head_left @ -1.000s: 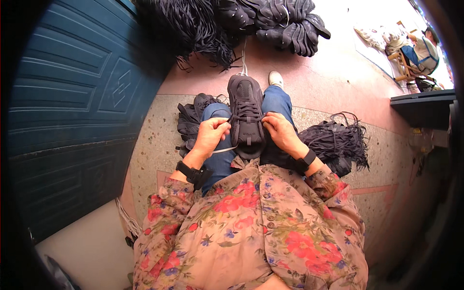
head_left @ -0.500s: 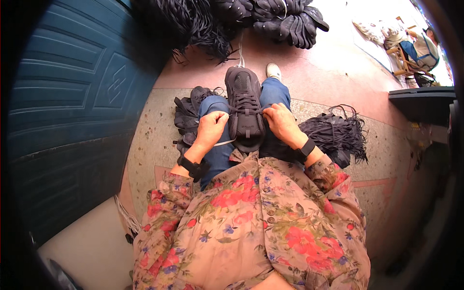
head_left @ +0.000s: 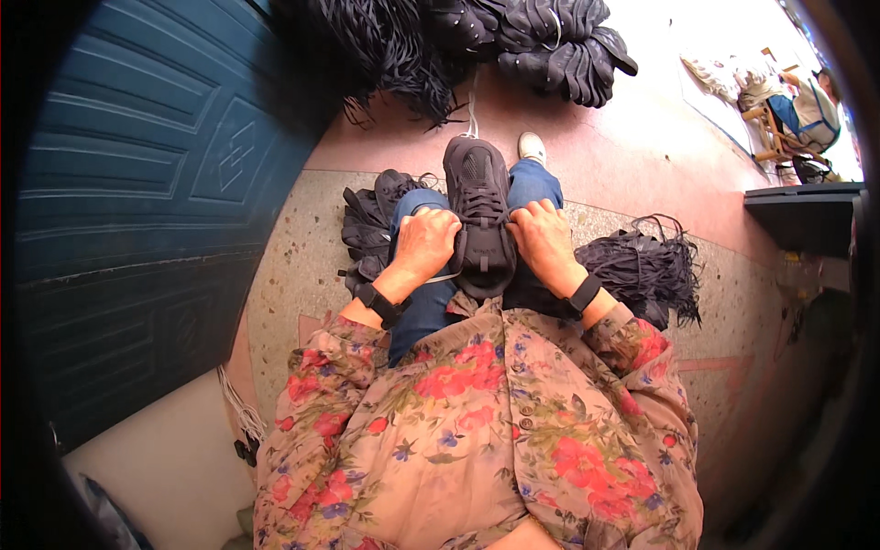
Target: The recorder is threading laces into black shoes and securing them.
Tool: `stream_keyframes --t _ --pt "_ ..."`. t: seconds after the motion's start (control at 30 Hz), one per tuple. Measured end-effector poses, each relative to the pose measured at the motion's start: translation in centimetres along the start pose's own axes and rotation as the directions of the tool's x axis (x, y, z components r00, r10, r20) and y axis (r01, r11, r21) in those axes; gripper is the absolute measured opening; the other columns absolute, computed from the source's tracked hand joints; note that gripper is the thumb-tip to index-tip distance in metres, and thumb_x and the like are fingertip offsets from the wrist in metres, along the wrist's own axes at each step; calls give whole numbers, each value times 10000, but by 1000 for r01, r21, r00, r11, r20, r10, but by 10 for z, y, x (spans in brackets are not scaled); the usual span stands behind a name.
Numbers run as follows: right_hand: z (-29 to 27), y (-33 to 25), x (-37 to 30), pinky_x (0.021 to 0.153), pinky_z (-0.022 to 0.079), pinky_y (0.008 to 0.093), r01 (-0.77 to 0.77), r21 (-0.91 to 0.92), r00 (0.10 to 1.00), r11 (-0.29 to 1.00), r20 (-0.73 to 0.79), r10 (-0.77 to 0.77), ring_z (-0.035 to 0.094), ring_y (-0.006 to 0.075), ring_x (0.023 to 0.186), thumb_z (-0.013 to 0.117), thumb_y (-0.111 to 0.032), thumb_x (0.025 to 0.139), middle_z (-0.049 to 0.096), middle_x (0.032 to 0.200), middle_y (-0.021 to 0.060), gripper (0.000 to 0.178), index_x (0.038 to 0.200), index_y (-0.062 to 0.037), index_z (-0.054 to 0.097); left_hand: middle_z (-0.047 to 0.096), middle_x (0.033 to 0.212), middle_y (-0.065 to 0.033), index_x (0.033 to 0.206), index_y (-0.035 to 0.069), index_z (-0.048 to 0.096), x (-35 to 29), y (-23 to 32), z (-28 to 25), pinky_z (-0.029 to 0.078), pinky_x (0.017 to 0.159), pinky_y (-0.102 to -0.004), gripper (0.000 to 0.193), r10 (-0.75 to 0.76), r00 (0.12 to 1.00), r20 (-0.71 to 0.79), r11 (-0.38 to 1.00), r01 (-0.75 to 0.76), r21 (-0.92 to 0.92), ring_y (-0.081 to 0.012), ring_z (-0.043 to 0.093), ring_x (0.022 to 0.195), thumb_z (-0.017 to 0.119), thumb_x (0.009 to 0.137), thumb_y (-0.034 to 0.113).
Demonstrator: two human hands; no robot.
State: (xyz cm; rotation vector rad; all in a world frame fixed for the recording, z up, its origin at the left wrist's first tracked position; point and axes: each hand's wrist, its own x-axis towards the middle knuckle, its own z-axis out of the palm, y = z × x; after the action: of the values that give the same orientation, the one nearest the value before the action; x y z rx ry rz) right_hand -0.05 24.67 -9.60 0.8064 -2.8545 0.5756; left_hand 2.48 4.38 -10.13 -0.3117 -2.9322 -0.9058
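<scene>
Likely a light, pliable shoe (head_left: pixel 480 240); laces (head_left: pixel 478 203) best hold. My left hand (head_left: pixel 429 242), eight o'clock, right hand (head_left: pixel 545 242), four, seemingly pinch them.

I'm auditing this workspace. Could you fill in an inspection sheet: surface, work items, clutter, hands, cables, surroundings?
Surface: pink and speckled floor.
Work items: black shoe upper, with laces crossing it.
Clutter: left bundle, right bundle and far bundles, all black.
Hands: left hand and right hand flank the upper, fingers curled; grip hidden.
Cables: nothing seen that is plainly electrical; pale cords at lower left.
Surroundings: blue door at left; seated person at upper right.
</scene>
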Motion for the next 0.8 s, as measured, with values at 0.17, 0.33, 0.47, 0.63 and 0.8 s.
stream_keyframes --t 0.17,0.33,0.47,0.63,0.8 --pt "2 -5 -7 656 360 353 -62 -41 998 997 17 63 485 236 765 589 -205 733 521 737 69 120 715 -87 577 586 673 -90 732 61 623 2 9 6 408 623 -383 132 -132 980 -151 991 126 -51 -259 551 721 587 742 188" --pt "-1 -12 -15 666 372 357 -95 0 995 996 29 95 486 251 797 590 -242 743 524 773 96 205 818 -51 589 581 681 -69 770 84 627 -9 29 4 394 643 -377 155 -18 989 -145 971 52 234 -247 528 736 608 727 231" --pt "7 1 -18 693 389 378 -150 193 988 970 58 141 482 283 818 559 -176 761 519 809 119 220 917 -22 573 585 731 -64 800 78 615 -7 22 0 403 668 -390 157 -88 993 -73 993 94 74 -250 510 822 596 731 219" --pt "15 12 -22 704 399 373 -168 456 984 874 20 179 491 298 789 550 -126 757 525 789 131 181 900 -22 589 609 813 -122 815 43 604 30 25 -9 437 677 -398 172 -15 999 38 999 17 -50 -313 541 771 517 784 188" --pt "20 8 -23 693 405 381 -176 459 981 871 5 195 498 300 778 566 -117 739 532 777 126 182 900 -39 599 595 697 -114 1104 -32 493 93 51 9 416 389 -267 368 -122 807 577 864 372 -338 -135 521 402 535 774 125"
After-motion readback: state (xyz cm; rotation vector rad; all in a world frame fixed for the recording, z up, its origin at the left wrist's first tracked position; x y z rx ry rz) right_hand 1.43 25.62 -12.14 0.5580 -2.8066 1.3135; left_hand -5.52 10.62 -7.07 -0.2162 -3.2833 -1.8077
